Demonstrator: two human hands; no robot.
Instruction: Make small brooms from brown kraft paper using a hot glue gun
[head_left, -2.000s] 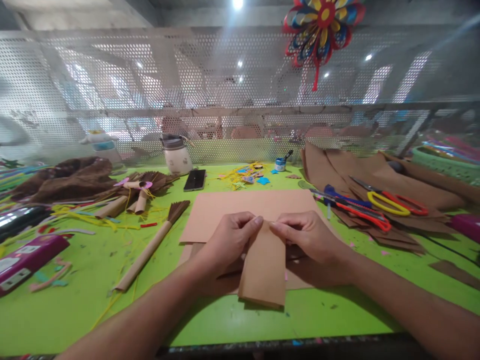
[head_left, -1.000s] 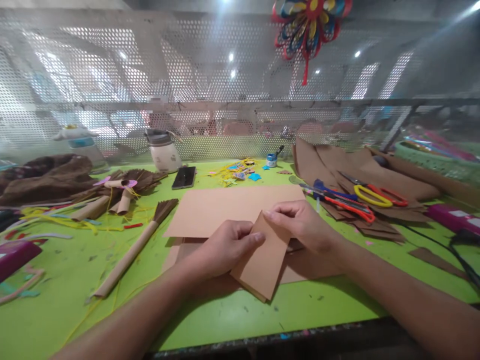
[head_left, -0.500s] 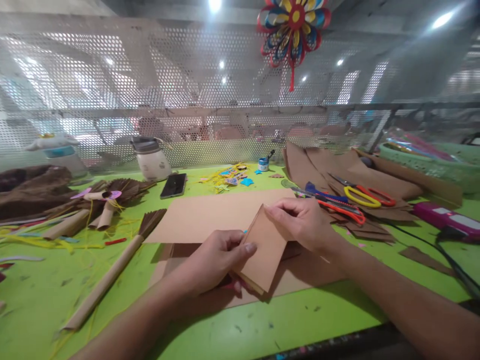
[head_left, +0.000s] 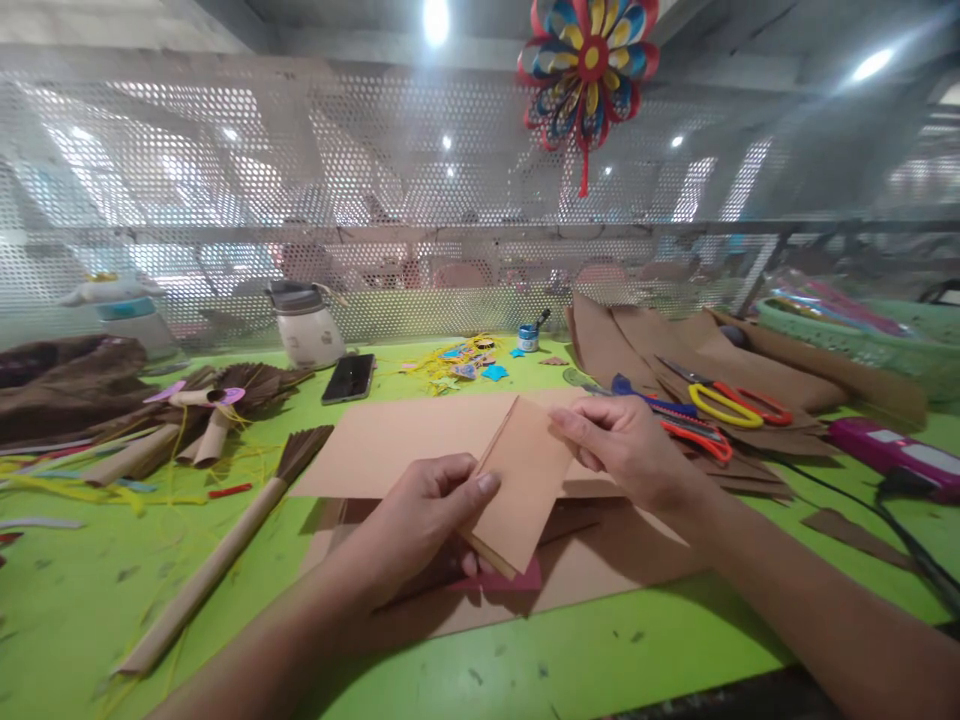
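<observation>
Both hands hold one folded paper (head_left: 521,490), which tilts above the large sheets near the front of the tabletop (head_left: 577,660). The left hand (head_left: 439,510) has its thumb flat on the paper's face and its fingers behind, closed on the left side. The right hand (head_left: 630,445) pinches the upper right edge between thumb and forefinger, the other fingers curled in. Under the paper lie a pale brown sheet (head_left: 390,440) and, nearer the person, a darker sheet (head_left: 630,560), with a red piece (head_left: 521,577) showing just below the paper's lower corner. To the left a paper roll (head_left: 210,565) with a pleated dark end lies slantwise; beyond it are a phone (head_left: 349,379) and a white jug (head_left: 309,335). A small blue pot (head_left: 528,339) stands at the back, beside yellow string (head_left: 435,365). On the right, yellow-and-red scissors (head_left: 724,402) rest on brown paper (head_left: 780,365), with an orange cutter (head_left: 709,440) just beside them.
</observation>
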